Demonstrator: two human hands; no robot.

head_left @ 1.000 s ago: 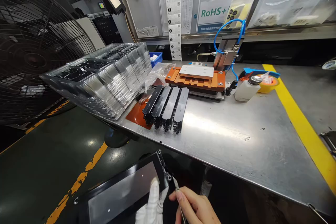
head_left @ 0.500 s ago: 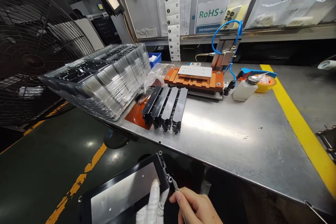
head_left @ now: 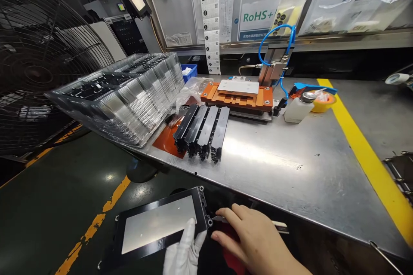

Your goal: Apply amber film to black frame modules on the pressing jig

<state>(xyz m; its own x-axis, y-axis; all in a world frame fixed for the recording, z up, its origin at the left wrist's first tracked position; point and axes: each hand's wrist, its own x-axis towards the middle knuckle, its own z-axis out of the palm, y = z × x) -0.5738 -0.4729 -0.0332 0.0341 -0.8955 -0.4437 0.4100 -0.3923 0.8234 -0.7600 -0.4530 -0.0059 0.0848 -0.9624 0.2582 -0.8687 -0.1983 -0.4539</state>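
My left hand [head_left: 185, 245], in a white glove, grips a flat black rectangular part [head_left: 200, 211] with a silvery metal face, its thumb lying on that face. The part is tilted off the table's front edge. My bare right hand [head_left: 250, 236] is closed around a slim knife-like tool [head_left: 280, 226], whose pale handle end sticks out to the right. The thin metal tip lies at the corner lug on the part's right end; whether it touches cannot be made out. Several long black parts [head_left: 206, 131] stand side by side on the table, beyond both hands.
A tall stack of clear plastic trays [head_left: 145, 103] stands on the metal table [head_left: 258, 159] at left, near a large fan [head_left: 38, 64]. An orange fixture [head_left: 237, 94] is at the back, with a white bottle [head_left: 298, 109] and yellow tape roll [head_left: 324, 103] to its right.
My right hand has turned, swinging the tool from upright to nearly level, its handle now pointing right. The black part has shifted slightly right and its metal face looks brighter.
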